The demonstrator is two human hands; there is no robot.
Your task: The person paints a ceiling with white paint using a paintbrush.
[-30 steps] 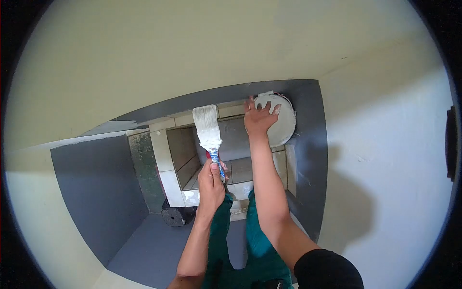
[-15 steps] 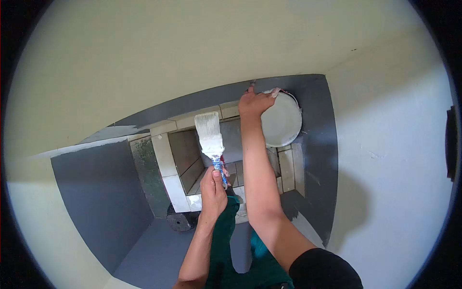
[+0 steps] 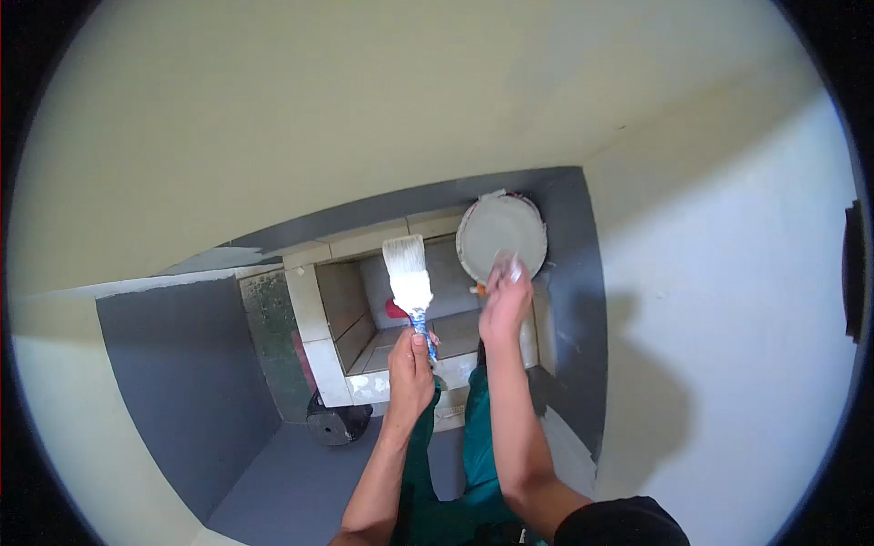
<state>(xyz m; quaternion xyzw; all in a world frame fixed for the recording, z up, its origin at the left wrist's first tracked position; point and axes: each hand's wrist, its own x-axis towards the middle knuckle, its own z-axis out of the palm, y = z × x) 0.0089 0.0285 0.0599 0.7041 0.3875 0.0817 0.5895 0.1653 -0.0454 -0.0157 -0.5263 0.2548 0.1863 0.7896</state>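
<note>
One flat paintbrush [image 3: 410, 287], held in L hand [image 3: 412, 371]: fingers wrapped round blue-and-white handle, thumb along it. Brush sits nr centre of view, over tiled basin [image 3: 319, 366], bristles pointing between 11 and 12 o'clock. White coating heavy at bristle base, thinner twd tips.

Handling, est.: brush light; handle stiff; bristles soft, flex under pressure. Coating looks wet, so prob. slippery if it gets to grip. Best hold: mid-handle, clear of coated part, approx. as L hand has it. Not fragile, though bristles may splay if pressed hard.

One round bucket [image 3: 501, 227], at 2 o'clock from brush. Pale top; liquid or lid, can't tell. Prob. heavy if full; best held w/ both hands, at rim and under base.

R hand [image 3: 507, 305] at bucket's 6 o'clock, overlapping lower rim in view; contact can't be confirmed. Fingers blurred; grip or contents can't tell.

Count: 2 hands, 1 brush, 1 bucket, 1 basin. Also 1 red item [image 3: 396, 309], partly behind brush, ID unclear; 1 orange item [image 3: 479, 289] nr bucket's 7 o'clock, too small to ID; 1 black container-like obj. [image 3: 337, 425] at 8 o'clock from L hand, beside basin.
</note>
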